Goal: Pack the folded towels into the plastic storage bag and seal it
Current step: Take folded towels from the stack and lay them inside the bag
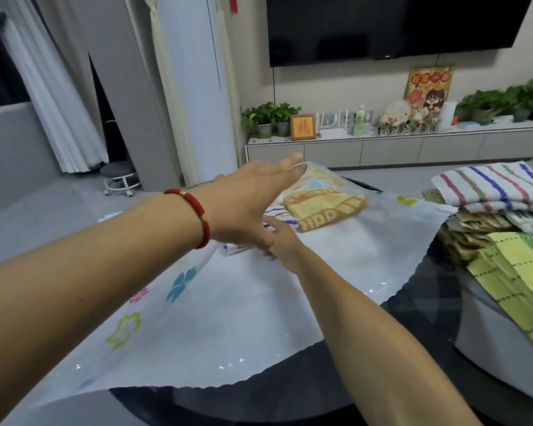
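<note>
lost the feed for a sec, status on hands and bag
Left hand open, flat over bag. Right hand mostly hidden under left, state unclear. Yellow towel at far end of bag; more towels stacked right.

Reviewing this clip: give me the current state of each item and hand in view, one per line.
Plastic storage bag: lying flat on the table, not sealed.
Yellow towel: folded, seen through the bag's far end.
Striped towel: folded, on top of the pile outside the bag.
Green towel: folded, outside the bag.
Left hand: fingers straight, over the bag.
Right hand: partly hidden, grip unclear.
</note>
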Motion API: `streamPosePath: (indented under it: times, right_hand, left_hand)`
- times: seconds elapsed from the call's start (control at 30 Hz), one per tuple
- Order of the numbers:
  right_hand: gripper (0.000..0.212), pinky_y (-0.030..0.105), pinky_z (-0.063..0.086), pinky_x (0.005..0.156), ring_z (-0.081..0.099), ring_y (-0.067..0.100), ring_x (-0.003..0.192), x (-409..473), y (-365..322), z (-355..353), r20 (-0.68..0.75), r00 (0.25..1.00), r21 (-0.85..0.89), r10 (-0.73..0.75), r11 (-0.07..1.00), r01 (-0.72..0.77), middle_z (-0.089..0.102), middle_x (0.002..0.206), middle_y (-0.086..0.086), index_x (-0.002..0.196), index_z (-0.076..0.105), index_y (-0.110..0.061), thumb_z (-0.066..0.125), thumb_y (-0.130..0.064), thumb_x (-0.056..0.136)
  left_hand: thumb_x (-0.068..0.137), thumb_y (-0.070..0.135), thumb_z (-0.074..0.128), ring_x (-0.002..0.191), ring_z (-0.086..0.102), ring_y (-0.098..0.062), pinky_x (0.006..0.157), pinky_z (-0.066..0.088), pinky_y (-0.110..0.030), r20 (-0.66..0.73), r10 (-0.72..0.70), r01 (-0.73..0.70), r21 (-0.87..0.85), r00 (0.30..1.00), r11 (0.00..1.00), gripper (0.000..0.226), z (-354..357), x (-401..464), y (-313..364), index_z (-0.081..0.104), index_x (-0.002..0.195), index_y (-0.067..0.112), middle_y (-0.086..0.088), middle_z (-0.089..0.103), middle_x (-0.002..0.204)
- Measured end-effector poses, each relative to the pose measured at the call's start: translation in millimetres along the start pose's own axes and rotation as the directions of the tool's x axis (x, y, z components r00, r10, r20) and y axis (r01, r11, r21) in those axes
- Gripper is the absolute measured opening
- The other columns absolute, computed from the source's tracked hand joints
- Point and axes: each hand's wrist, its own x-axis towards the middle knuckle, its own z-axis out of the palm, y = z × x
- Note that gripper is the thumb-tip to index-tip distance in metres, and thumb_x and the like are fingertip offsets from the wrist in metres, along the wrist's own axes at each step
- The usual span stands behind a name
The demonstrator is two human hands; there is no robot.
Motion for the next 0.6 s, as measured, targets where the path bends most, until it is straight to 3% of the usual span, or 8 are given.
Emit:
streamPosePath:
  times: [0.1,0.23,0.33,0.4,0.5,0.6]
  right_hand:
    - [0.036,0.027,0.043,0.05,0.06,0.022,0.064,-29,2,-39,0.059,0.998,-0.199,0.006,0.98,0.006,0.072,0.091,0.011,0.126,0.068,-0.021,0.051,-0.011,0.097]
    - [0.024,0.026,0.054,0.057,0.074,0.014,0.071,-94,16,-123,0.15,0.987,-0.388,-0.048,0.916,0.104,0.081,0.096,0.001,0.109,0.077,-0.017,0.057,-0.011,0.097]
    - [0.022,0.016,0.05,0.058,0.073,0.005,0.068,-153,30,-204,-0.043,0.986,-0.575,-0.163,0.81,0.109,0.079,0.081,-0.017,0.091,0.079,-0.028,0.062,-0.016,0.092]
    - [0.023,0.025,0.053,0.064,0.072,0.007,0.076,-184,41,-262,-0.263,0.921,-0.756,-0.288,0.654,-0.011,0.078,0.081,-0.018,0.087,0.081,-0.027,0.062,-0.014,0.089]
    - [0.029,0.044,0.054,0.09,0.062,0.033,0.114,-210,64,-344,-0.51,0.79,-0.847,-0.341,0.36,-0.391,0.072,0.124,0.009,0.119,0.075,-0.019,0.06,-0.018,0.094]
    - [0.044,0.053,0.044,0.103,0.047,0.044,0.13,-221,85,-394,-0.698,0.71,-0.682,-0.087,0.382,-0.624,0.051,0.144,0.021,0.145,0.051,-0.028,0.052,-0.035,0.101]
  left_hand:
    - [0.078,0.04,0.077,0.148,0.018,-0.02,0.117,0.03,-0.044,-0.021,0.006,-0.007,-0.028,1.0,1.0,0.112,10,0,5,0.0,0.157,0.025,0.01,-0.006,0.165]
    - [0.077,0.033,0.08,0.148,0.02,-0.019,0.119,0.026,-0.036,-0.03,-0.031,0.027,-0.12,0.999,0.992,0.113,25,5,16,0.0,0.157,0.03,0.011,-0.002,0.165]
    - [0.075,0.035,0.082,0.146,0.023,-0.016,0.114,0.024,-0.028,-0.012,-0.052,0.048,-0.19,0.999,0.981,0.113,32,13,24,0.003,0.157,0.034,0.015,0.003,0.165]
    - [0.073,0.037,0.083,0.144,0.027,-0.016,0.111,0.025,-0.026,0.003,-0.06,0.058,-0.257,0.998,0.965,0.114,32,20,31,0.005,0.157,0.034,0.015,0.008,0.164]
    - [0.073,0.036,0.083,0.142,0.031,-0.017,0.108,0.028,-0.025,0.02,-0.073,0.076,-0.345,0.997,0.936,0.113,32,33,46,0.006,0.156,0.036,0.012,0.013,0.164]
    - [0.073,0.036,0.083,0.141,0.034,-0.018,0.103,0.028,-0.021,0.012,-0.074,0.073,-0.366,0.997,0.928,0.112,33,45,60,0.007,0.156,0.036,0.011,0.017,0.163]
